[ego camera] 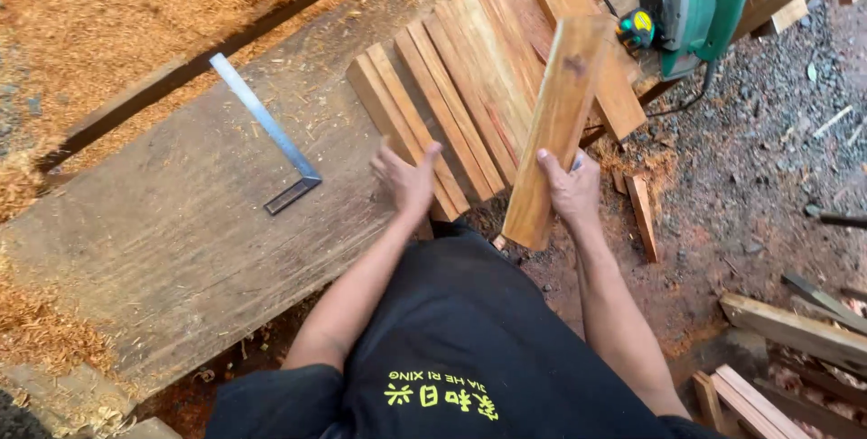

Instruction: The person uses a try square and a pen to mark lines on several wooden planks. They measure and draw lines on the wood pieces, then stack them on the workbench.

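My right hand (571,188) grips a long reddish-brown wooden slat (558,114) near its lower end and holds it tilted above the bench edge. My left hand (406,177) rests with fingers spread on the near ends of several similar wooden slats (461,87) laid side by side on the grey wooden workbench (181,240). A metal try square (271,136) lies on the bench to the left of the slats.
A green electric planer (691,10) sits at the bench's far right corner. Heaps of sawdust (108,14) lie beyond and left of the bench. Offcuts and loose boards (795,331) lie on the gravel ground to the right.
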